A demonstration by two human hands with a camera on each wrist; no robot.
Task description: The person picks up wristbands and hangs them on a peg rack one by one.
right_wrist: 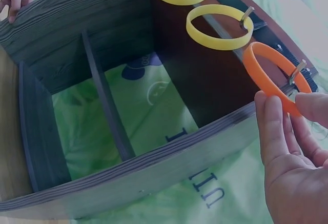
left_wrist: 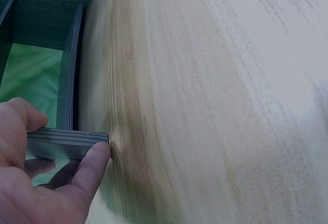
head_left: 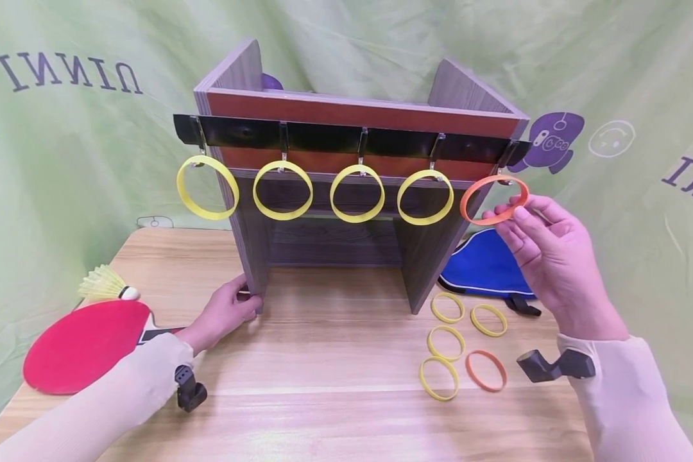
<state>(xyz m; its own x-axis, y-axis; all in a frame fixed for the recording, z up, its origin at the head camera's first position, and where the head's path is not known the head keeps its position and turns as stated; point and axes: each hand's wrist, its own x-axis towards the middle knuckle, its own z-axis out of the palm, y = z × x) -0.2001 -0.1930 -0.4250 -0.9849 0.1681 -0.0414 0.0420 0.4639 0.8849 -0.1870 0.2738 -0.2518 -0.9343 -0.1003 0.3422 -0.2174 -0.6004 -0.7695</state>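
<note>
In the head view my right hand (head_left: 560,256) pinches the lower edge of an orange wristband (head_left: 468,199) between thumb and fingers. The band loops over the rightmost hook of a black hook rail (head_left: 323,136); the right wrist view shows the metal hook (right_wrist: 297,70) inside it. Yellow wristbands, such as this one (head_left: 356,215), hang from the other hooks. My left hand (head_left: 225,311) grips the front lower edge of the grey wooden shelf's left side panel (head_left: 254,256). In the left wrist view, thumb and fingers lie on either side of that panel edge (left_wrist: 66,139).
On the table (head_left: 323,398) at right lie several yellow wristbands (head_left: 439,393) and an orange wristband (head_left: 485,385). A blue case (head_left: 487,263) lies behind them. At left are a red table tennis paddle (head_left: 86,346) and a shuttlecock (head_left: 110,285). A green curtain (head_left: 352,51) hangs behind.
</note>
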